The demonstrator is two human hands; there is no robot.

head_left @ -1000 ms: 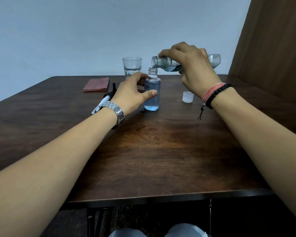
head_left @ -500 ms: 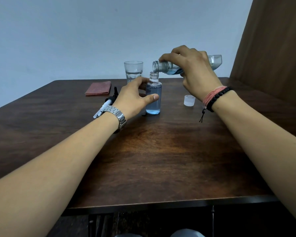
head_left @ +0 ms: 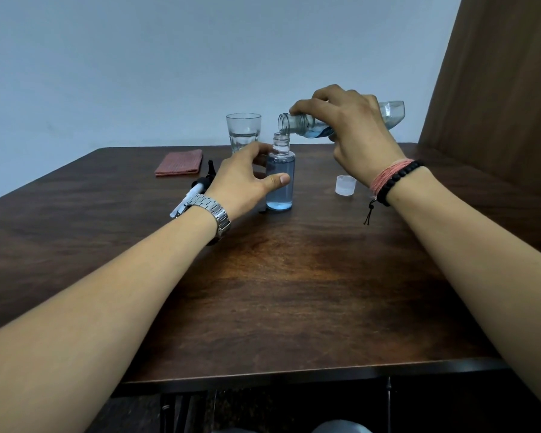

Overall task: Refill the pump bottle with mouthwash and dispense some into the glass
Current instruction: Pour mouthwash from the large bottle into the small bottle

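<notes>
The left hand [head_left: 244,179] curls thumb and fingers round the small open bottle [head_left: 280,179], which stands on the desk [head_left: 294,276] nearly full of blue liquid. The right hand [head_left: 353,135] grips the mouthwash bottle [head_left: 297,124] tipped sideways, its mouth just above the small bottle's neck. The glass [head_left: 243,131] stands behind; a cap [head_left: 345,185] lies to the right.

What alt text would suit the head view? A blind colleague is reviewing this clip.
A right hand tips a mouthwash bottle on its side over the open neck of a small bottle of blue liquid, which the left hand steadies on a dark wooden table. Behind stand a glass, a cap and a folded cloth.
</notes>
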